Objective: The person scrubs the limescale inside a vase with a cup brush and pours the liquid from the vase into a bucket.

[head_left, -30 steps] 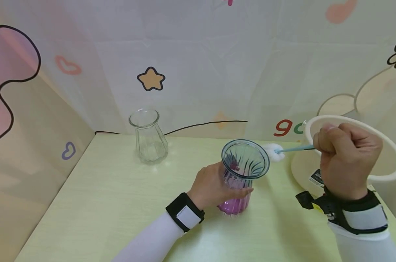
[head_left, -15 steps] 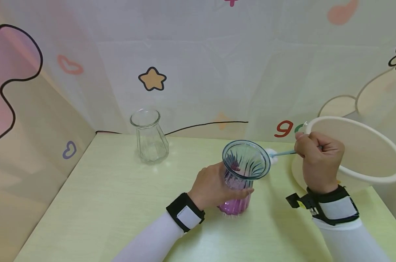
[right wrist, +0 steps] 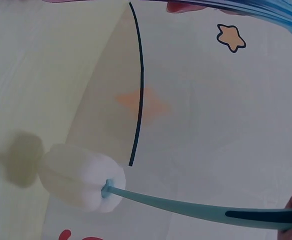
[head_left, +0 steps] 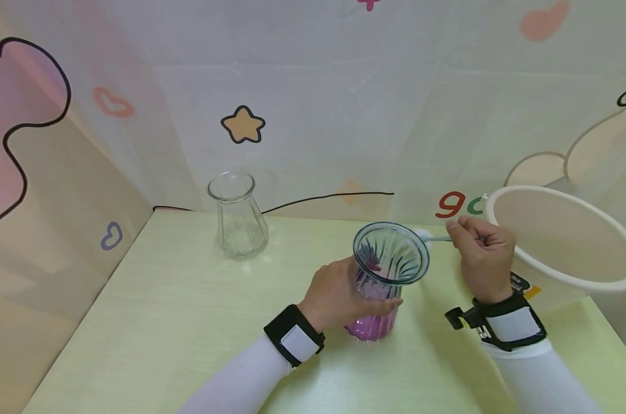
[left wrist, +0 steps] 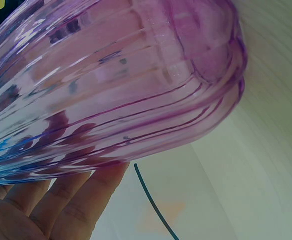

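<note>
Nearest are two pale sleeves (head_left: 245,374), each ending in a black wrist strap (head_left: 294,336) with a white patch. The left hand (head_left: 334,293) is curled part way around the glass vase (head_left: 372,292), thumb across the near side; the left wrist view shows its fingers (left wrist: 81,205) bent along the other side. The vase is ribbed, pink-purple low down and blue toward its flared rim, and stands right of the middle of the table (head_left: 178,322). Whether its base touches the tabletop is hard to tell.

To its right, the right hand (head_left: 484,256) is closed in a fist, gripping the blue-green handle of a brush (right wrist: 185,207). The brush points toward the vase; its rounded white head (right wrist: 81,177) is outside the glass, just past the rim and partly hidden by it in the head view.

Beyond the right hand is a cream bucket (head_left: 572,238) bearing a dark and orange label (head_left: 520,283). Farther back on the left, a clear jar (head_left: 242,227) stands upright near the wall sheet (head_left: 313,132), which is printed with an orange star (head_left: 243,124).
</note>
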Demonstrator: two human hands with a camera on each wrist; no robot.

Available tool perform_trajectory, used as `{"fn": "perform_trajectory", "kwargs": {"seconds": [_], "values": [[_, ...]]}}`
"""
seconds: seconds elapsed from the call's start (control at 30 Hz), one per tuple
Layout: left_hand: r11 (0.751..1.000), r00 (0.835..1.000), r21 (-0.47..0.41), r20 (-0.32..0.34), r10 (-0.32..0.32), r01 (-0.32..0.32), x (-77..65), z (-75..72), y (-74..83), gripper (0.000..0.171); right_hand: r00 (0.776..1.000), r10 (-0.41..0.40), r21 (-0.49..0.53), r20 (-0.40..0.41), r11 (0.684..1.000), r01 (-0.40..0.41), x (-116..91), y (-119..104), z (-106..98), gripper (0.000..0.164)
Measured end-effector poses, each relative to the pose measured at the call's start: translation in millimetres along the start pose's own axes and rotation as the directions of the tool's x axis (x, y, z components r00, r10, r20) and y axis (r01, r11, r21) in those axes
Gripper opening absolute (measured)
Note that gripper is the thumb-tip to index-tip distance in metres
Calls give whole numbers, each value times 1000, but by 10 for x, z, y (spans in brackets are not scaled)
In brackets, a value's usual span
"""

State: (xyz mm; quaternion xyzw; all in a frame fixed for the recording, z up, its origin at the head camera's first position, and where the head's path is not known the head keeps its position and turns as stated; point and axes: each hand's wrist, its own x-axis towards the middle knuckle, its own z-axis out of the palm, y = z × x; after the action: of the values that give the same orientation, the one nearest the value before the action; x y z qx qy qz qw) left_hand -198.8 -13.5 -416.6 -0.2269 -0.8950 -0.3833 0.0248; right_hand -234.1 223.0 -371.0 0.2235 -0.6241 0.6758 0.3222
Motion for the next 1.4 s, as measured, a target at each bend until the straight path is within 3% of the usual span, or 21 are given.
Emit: {"fn": "perform_trajectory", "kwargs": {"seconds": [0.27, 0.5, 0.57, 0.67, 0.77, 0.97, 1.2, 1.4], "values": [[1000, 1000, 0, -1, 12, -12, -3, 3, -4, 76, 992, 81, -88, 95, 993, -73, -118, 57, -63, 52], [1000, 1000, 10, -1, 17, -17, 10, 7, -14, 76, 985, 167, -268, 40, 952, -150, -159, 26, -145, 34], [1000, 1000, 11, 1, 17, -17, 12, 4, -17, 77, 982, 187, -268, 39, 948, -170, -174, 19, -170, 24], [1000, 1000, 7, 5, 11, -11, 14, 1, -19, 78, 978, 182, -230, 101, 961, -155, -192, 16, -207, 16], [1000, 1000, 11, 5, 13, -13, 13, 1, -17, 78, 974, 162, -298, 161, 948, -109, -209, -1, -235, 17], [1000, 1000, 14, 5, 17, -17, 6, 5, -11, 78, 967, 189, -549, 171, 833, -66, -278, -87, -256, 22], [1000, 1000, 9, 4, 21, -21, 9, -3, -5, 78, 953, 214, -708, 212, 706, -1, -398, -204, -327, 17], [999, 999, 21, -4, 33, -33, 13, 1, -13, 76, 918, 333, -814, 217, 580, -18, -489, -293, -442, 25]]}}
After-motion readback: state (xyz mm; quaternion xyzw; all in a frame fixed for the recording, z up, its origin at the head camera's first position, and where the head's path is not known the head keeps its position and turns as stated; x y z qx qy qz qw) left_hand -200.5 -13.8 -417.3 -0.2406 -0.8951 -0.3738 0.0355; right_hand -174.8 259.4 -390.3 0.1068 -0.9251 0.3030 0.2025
